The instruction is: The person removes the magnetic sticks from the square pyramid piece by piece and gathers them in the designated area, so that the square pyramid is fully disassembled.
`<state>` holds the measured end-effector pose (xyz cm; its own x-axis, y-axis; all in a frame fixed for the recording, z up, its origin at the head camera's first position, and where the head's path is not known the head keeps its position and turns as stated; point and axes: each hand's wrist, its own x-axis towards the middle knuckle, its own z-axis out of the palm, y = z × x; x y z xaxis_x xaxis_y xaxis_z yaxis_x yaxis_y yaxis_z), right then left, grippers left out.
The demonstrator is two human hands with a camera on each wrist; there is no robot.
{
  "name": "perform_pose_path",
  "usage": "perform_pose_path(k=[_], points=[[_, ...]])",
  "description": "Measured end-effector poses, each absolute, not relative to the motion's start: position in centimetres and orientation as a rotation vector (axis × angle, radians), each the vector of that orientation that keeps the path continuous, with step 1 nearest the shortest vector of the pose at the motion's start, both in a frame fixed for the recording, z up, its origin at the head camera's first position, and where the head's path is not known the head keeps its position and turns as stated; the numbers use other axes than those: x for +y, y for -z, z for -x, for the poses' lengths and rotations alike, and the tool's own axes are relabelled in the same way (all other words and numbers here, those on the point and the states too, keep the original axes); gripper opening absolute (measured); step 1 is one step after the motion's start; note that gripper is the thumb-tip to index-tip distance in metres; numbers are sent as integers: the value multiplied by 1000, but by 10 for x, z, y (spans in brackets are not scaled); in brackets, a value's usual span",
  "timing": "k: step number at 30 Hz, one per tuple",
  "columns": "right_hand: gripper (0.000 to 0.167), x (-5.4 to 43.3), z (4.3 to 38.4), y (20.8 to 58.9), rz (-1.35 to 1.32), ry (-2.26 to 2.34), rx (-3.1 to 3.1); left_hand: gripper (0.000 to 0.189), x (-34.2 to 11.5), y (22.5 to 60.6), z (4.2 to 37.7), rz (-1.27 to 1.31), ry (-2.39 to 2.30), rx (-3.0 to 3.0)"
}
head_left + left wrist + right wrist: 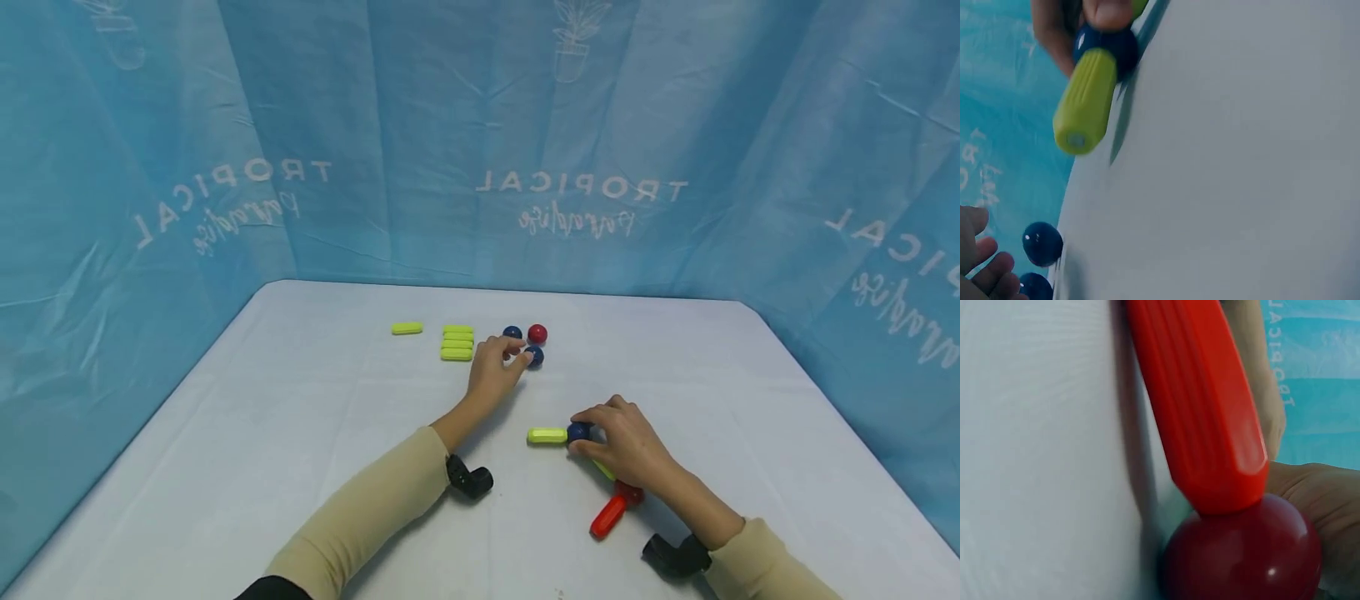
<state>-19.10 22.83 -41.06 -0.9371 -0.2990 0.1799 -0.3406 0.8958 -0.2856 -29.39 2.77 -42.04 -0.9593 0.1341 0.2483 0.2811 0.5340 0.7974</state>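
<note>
My right hand pinches a blue ball between thumb and fingers. A lime-yellow magnetic stick juts left from that ball; its end shows a small grey disc in the left wrist view. A second lime stick, partly hidden under the hand, leads to a dark red ball with a red stick joined to it. Farther back, my left hand reaches with parted fingers, its thumb tip right at a loose blue ball. Another blue ball lies just beyond the fingers.
Beside the blue balls lies a red ball. Several lime sticks are lined up left of the left hand, with a single one farther left. A white cloth covers the table; a blue printed curtain hangs behind it.
</note>
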Motion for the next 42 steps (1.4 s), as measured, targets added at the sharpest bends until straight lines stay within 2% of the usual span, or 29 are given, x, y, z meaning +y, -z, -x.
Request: perform_pose_path(k=[6,12,17,30,42], points=[[40,228,192,413,-504,-506,-2919,34,0,418,248,682,1461,-2833],[41,226,192,414,-533,-527,-2905,38,-11,422,220,839,1401,-2907],[41,223,192,413,-547,-557,-2915,35,-5,428,217,888,1288,-2878],[40,222,192,412,-575,-566,-2934,19,1,434,215,818,1270,-2834],[41,213,192,410,-685,-622,-2965,21,-18,420,212,880,1119,-2826]])
